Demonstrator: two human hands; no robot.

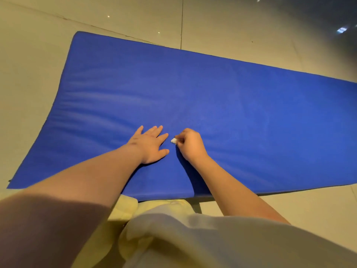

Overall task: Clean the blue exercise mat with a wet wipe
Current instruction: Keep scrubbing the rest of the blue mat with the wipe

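Right grip (190, 145) pinches wipe (173, 140); left grip (149, 145) flat on mat (212, 84).

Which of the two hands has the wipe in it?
The right hand: its fingers curl round the small white crumpled wet wipe. The left hand lies flat, fingers spread, on the blue padded exercise mat.

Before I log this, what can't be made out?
Head view, wet wipe: only a white tip shows; the curled right hand hides the rest.
Head view, blue mat: right end cut off by the frame edge.
Head view, dirt or wetness on it: too faint to tell.
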